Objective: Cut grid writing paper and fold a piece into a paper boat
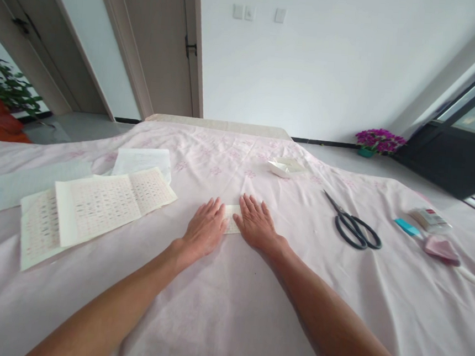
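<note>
My left hand [205, 229] and my right hand [257, 222] lie flat, palms down, side by side on a pink cloth-covered table [226, 310]. Between and partly under them sits a small folded piece of lined paper [231, 219]; only its middle strip shows. Both hands press on it with fingers stretched out and close together.
Several sheets of gridded practice paper [94, 204] lie at the left. A folded white paper shape [285, 166] sits farther back. Black scissors [352, 224] lie to the right, then a teal-capped item [408, 227], a small packet [429, 218] and a pink object [441, 249].
</note>
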Tool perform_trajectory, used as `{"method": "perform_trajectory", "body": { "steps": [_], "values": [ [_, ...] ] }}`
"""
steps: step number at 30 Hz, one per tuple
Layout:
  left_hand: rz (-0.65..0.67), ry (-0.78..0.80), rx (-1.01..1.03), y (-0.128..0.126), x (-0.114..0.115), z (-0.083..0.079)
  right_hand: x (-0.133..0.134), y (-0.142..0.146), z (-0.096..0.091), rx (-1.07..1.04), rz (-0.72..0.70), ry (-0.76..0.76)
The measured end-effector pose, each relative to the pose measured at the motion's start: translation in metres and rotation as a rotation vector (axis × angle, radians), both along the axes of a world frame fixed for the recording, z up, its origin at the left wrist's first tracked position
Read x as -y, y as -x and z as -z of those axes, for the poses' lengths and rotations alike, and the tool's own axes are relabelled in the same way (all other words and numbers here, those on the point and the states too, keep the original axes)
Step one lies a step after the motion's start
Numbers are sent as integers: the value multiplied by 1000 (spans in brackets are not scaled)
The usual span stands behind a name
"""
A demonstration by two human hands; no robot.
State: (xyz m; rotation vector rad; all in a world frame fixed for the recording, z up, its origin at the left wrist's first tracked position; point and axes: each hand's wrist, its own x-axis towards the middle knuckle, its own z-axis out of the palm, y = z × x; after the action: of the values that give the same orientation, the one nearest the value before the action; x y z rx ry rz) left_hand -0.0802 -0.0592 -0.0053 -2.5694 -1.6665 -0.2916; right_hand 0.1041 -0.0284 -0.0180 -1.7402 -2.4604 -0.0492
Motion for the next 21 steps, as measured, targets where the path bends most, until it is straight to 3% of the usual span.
{"method": "perform_trajectory", "body": {
  "steps": [4,11,14,21],
  "values": [
    [59,-2,12,-17,-6,15,0,-1,2,0,2,-18],
    [-131,5,32,19,-22,25,-1,-8,0,-94,-16,53],
    [-183,-82,134,32,-23,30,0,-19,-4,-226,-1,101],
    [-75,-100,469,40,-16,32,22,-46,-6,-343,-106,128]
  ]
}}
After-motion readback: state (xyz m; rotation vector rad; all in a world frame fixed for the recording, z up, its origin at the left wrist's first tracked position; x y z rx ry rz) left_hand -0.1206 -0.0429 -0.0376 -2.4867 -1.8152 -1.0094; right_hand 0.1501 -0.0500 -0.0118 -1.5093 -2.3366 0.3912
